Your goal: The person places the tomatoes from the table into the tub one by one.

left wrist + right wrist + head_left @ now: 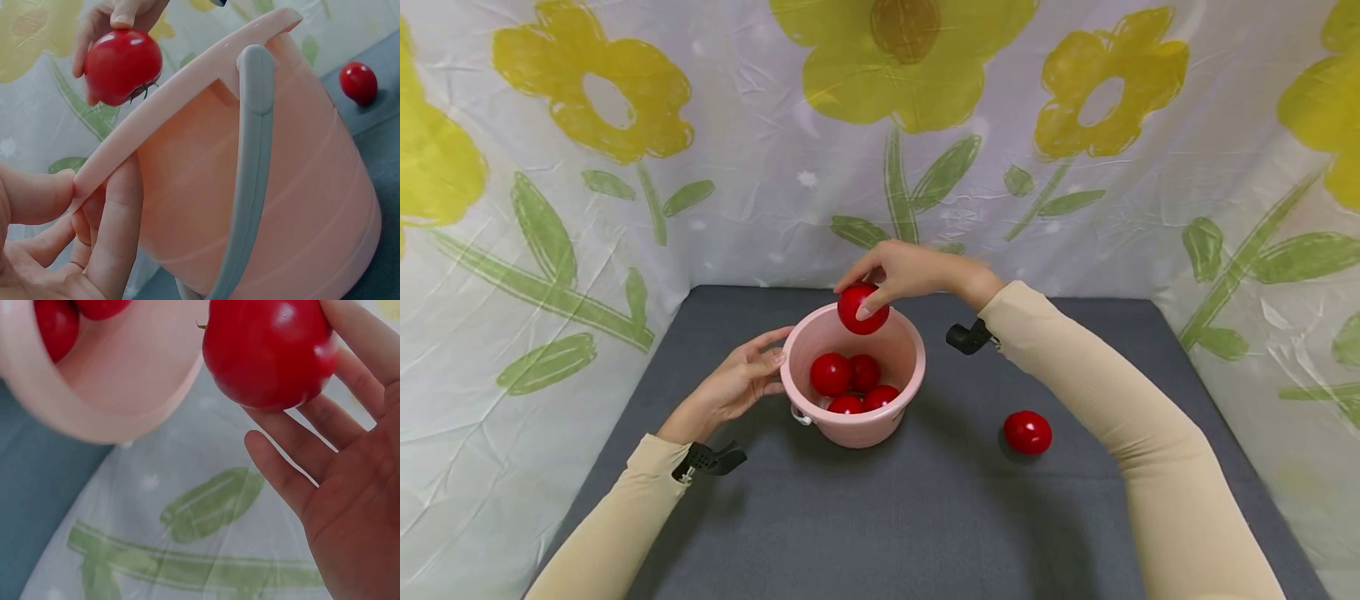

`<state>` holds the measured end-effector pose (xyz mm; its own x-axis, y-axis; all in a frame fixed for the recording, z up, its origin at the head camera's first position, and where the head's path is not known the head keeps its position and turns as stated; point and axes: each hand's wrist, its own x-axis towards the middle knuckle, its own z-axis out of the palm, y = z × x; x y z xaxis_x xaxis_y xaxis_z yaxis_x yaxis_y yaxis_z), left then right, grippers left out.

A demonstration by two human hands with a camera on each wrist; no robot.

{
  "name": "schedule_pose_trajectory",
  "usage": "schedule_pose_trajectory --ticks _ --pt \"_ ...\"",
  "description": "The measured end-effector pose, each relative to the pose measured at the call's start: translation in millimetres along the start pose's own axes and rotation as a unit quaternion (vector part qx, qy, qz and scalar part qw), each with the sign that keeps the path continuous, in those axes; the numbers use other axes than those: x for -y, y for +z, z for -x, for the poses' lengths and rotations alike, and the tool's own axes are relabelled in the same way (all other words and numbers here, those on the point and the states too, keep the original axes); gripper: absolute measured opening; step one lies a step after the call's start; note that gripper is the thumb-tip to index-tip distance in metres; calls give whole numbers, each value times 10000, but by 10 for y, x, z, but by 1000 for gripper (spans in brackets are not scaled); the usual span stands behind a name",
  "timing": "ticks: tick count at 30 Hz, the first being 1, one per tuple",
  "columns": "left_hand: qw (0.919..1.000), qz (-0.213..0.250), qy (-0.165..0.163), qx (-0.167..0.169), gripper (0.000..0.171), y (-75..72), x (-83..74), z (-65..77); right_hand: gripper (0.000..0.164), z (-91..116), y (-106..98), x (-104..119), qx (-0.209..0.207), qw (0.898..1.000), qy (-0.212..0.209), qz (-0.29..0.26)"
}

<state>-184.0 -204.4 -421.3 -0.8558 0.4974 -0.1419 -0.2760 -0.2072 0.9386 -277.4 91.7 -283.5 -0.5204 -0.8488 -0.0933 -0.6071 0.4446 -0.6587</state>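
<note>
A pink bucket (853, 429) stands on the dark table, its grey-white handle (253, 150) hanging down the side. My left hand (737, 383) pinches the bucket's rim at the left, thumb on top and fingers beneath. Over the bucket's mouth, my right hand (910, 271) grips a red tomato (862, 308) between thumb and fingers; a bit of green stem shows on it in the left wrist view. Several red tomatoes (831, 374) lie inside the bucket. One more tomato (1027, 432) rests on the table to the right, below my right forearm.
The dark grey table (880, 525) is bordered at the back and sides by a white curtain (737, 208) printed with yellow flowers. Black wrist cameras (968, 337) sit on both sleeves.
</note>
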Motion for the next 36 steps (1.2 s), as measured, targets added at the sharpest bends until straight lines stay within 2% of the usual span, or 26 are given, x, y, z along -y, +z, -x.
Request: schedule_pose_trajectory --ticks 14,18,26,36 --pt "9999 -61 -57 -84 63 3 -2 7 44 -315 118 -41 501 9986 5 -192" --pt "9999 -78 -78 -120 64 3 0 6 44 -342 153 -65 586 9978 25 -315" --pt "9999 -64 -41 -74 64 -13 9 5 45 -341 248 -156 754 9969 -14 -222" --pt "9999 -103 -62 -124 64 -11 16 -7 47 -300 359 -176 951 9946 335 -255"
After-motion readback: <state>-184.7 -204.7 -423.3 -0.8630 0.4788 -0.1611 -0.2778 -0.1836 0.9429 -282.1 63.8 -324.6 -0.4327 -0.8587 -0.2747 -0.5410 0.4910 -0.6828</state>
